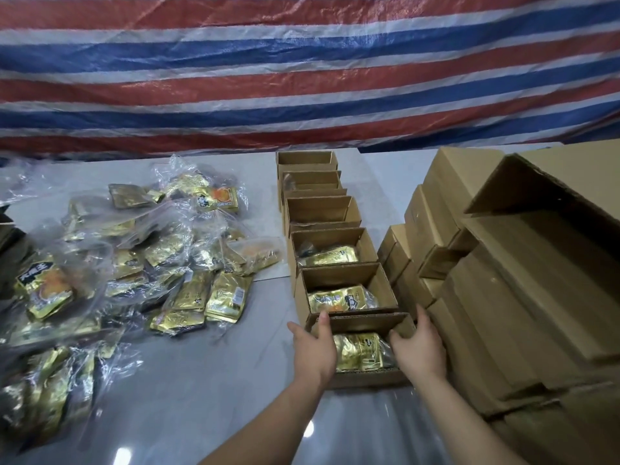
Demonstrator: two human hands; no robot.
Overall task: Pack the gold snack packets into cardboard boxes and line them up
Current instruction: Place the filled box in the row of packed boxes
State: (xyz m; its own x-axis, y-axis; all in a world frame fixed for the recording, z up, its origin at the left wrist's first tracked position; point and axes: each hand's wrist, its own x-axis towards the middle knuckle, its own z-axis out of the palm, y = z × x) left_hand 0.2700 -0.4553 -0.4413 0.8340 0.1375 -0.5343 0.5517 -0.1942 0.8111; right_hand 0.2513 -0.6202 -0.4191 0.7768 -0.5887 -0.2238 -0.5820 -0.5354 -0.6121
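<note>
Crinkled gold foil packet (359,351) in corrugated cardboard box (369,377), both hands' fingers (322,322) gripping its sidewalls.

A glossy grey table (201,397) is seen carrying everything. A row of open boxes (322,213) is lined up along its middle; left of the row a loose heap of gold packets (188,293) in clear bags (167,182) is spread over the top, and right of the row, close beside it, closed boxes (486,313) are stacked. A pale sheet (265,182) is laid under the far part of the row, against a striped tarp (302,78).
</note>
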